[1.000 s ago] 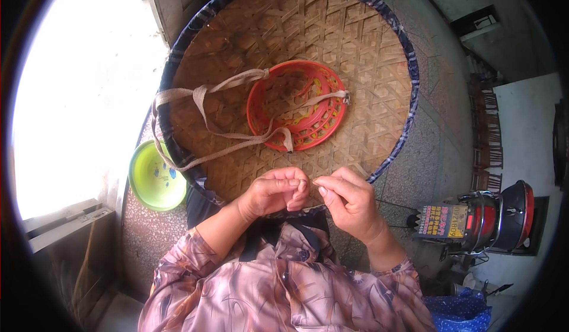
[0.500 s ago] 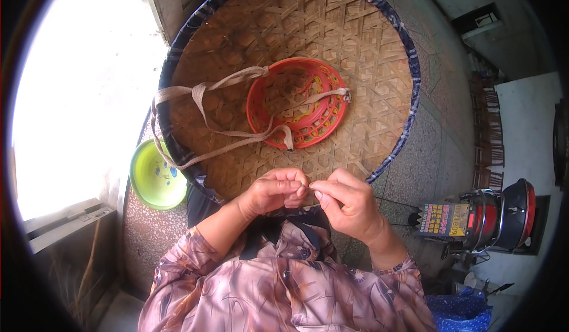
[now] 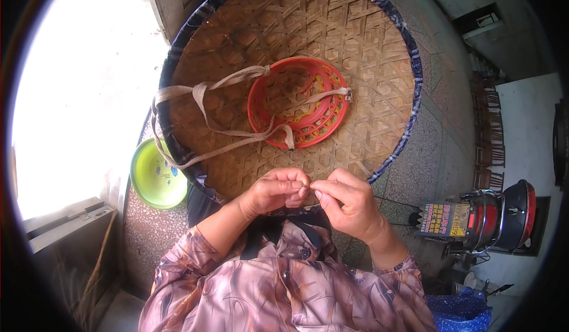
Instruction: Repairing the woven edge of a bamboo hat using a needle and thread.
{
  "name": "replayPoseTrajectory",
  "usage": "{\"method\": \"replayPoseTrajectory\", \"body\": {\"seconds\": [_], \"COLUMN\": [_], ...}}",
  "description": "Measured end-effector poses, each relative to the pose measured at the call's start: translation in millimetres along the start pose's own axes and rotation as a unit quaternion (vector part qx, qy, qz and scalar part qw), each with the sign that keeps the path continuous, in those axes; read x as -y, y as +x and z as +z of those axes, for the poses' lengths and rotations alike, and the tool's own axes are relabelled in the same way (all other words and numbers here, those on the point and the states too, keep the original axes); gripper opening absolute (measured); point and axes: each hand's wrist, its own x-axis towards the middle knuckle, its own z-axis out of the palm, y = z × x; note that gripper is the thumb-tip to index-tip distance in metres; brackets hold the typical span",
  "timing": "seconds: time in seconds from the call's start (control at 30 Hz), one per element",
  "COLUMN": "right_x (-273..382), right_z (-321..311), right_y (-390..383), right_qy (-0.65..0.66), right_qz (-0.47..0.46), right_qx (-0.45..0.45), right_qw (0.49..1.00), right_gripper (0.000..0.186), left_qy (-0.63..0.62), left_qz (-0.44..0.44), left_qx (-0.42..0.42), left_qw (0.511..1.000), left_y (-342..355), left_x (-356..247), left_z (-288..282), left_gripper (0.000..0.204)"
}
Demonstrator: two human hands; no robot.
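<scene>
Fingers drawn into tight pinches on bare left hand (image 3: pixel 275 190) and bare right hand (image 3: pixel 348 200), tips close together; cannot tell if quite closed or gripping anything. Just beyond, wide round woven-bamboo basket (image 3: pixel 376 89) rimmed in dark-blue cloth (image 3: pixel 416 74), holding small red openwork plastic basket (image 3: pixel 311 65) with beige fabric straps (image 3: pixel 200 99); left of that, round lime-green basin (image 3: pixel 150 178).

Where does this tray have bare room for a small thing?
In the woven tray, bare weave lies between the red basket and the right rim, and beyond the basket. Straps crowd its left; left hand and right hand, the near edge.
</scene>
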Motion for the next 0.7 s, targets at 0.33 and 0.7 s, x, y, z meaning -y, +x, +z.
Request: {"method": "replayPoseTrajectory", "body": {"seconds": [0.33,0.7], "right_x": [-1.9,-21.9], "right_z": [4.0,29.1], "right_y": [0.5,-4.0], "right_qy": [-0.033,-0.073], "right_qz": [-0.006,0.01], "right_qx": [-0.007,-0.089], "right_qw": [0.999,0.993], "right_gripper": [0.012,0.011], "left_qy": [0.032,0.308], "left_qz": [-0.008,0.132], "left_qx": [-0.01,-0.128], "left_qw": [0.999,0.934], "left_y": [-0.2,2.4], "left_x": [-1.3,4.9], "left_z": [1.4,14.8], "left_gripper": [0.018,0.018]}}
